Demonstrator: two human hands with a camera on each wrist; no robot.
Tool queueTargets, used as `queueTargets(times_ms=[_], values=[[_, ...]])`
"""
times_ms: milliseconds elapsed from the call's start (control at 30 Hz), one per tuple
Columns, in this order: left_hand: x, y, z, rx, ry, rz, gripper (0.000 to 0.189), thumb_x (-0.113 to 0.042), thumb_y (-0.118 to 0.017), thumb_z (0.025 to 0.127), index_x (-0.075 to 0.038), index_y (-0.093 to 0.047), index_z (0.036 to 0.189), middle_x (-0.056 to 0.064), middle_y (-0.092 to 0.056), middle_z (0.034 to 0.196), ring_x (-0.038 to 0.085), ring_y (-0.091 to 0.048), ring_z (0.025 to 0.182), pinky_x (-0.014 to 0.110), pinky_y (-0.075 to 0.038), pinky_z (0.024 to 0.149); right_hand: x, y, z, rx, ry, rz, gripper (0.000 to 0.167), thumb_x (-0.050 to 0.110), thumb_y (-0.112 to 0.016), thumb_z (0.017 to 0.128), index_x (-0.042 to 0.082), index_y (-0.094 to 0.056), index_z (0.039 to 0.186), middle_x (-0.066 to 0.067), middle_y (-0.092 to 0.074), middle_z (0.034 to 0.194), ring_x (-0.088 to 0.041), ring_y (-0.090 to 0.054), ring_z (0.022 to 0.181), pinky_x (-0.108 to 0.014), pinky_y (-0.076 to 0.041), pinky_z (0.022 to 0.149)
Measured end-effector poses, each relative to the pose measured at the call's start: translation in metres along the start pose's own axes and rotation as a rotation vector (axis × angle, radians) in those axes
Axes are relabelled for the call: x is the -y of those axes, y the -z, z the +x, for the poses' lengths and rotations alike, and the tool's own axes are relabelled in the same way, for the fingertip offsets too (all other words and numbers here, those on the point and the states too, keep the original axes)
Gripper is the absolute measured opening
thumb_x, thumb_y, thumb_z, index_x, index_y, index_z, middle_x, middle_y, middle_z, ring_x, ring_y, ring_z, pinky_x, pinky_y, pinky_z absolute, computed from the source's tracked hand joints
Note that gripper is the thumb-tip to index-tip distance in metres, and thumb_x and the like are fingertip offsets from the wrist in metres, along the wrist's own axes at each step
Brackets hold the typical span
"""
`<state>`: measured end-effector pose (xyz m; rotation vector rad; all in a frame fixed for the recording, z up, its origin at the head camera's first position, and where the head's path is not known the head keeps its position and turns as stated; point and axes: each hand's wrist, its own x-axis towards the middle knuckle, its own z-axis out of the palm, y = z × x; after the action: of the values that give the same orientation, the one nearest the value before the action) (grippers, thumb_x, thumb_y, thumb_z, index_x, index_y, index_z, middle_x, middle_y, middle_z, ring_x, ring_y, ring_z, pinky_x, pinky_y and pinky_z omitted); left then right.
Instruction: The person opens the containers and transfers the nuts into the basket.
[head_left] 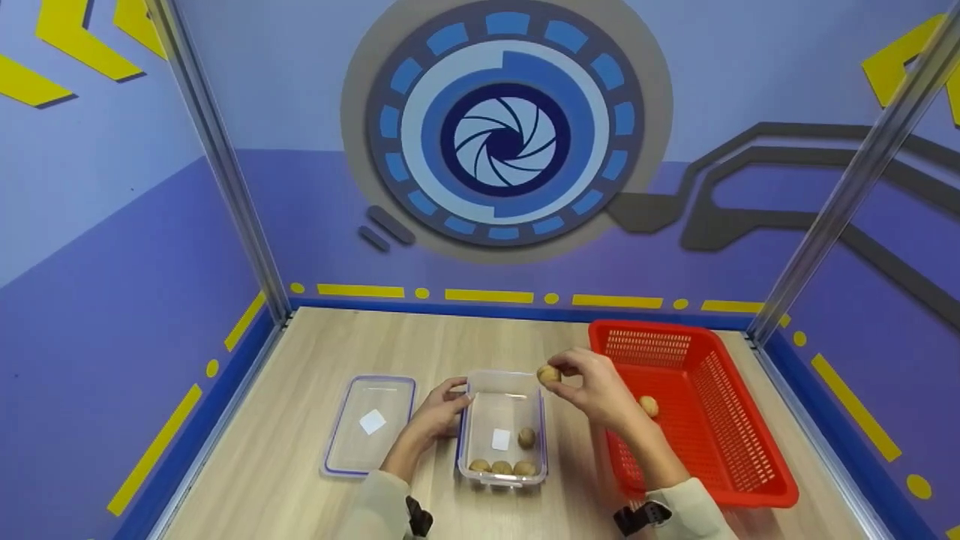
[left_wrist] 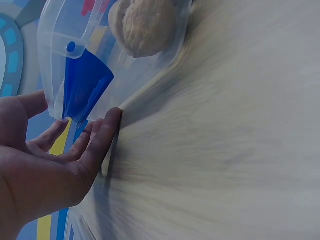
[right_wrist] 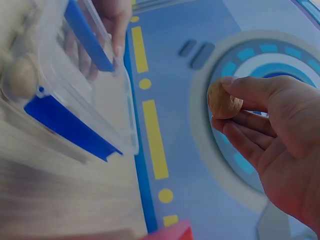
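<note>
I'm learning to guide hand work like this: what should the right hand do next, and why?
I'd probably shift the right hand slightly left and lower its walnut into the box. It pinches the walnut near the box's right edge, the box is open, the left hand is at its left side, and four other walnuts lie inside.

Left wrist view crops the clear box (left_wrist: 54,70).

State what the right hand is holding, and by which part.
The right hand pinches a walnut by opposite sides, between thumb and fingers.
</note>
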<state>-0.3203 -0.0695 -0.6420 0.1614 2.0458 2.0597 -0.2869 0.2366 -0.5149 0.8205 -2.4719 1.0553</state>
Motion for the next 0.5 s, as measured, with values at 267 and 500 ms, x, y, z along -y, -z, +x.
queueTargets(times_ms=[267,500], values=[[0.001,-0.001,0.000,0.012,0.016,-0.026,0.051,-0.008,-0.058,0.108,0.005,-0.041,0.154,0.030,-0.058,0.136,0.048,-0.063,0.121,0.047,-0.061,0.086,-0.016,0.026,-0.012,-0.074,-0.072,0.054,0.027,0.005,-0.089,0.085,0.009,-0.077,0.109,0.002,-0.073,0.104,-0.015,-0.073,0.098,-0.034,-0.062,0.088],[0.001,0.000,0.000,0.017,0.018,-0.012,0.051,-0.010,-0.058,0.108,0.003,-0.042,0.155,0.029,-0.058,0.138,0.045,-0.065,0.119,0.048,-0.062,0.085,-0.029,0.046,-0.023,-0.132,-0.128,-0.019,0.032,0.002,-0.091,0.083,0.008,-0.077,0.111,0.000,-0.074,0.105,-0.019,-0.073,0.097,-0.037,-0.062,0.087]])
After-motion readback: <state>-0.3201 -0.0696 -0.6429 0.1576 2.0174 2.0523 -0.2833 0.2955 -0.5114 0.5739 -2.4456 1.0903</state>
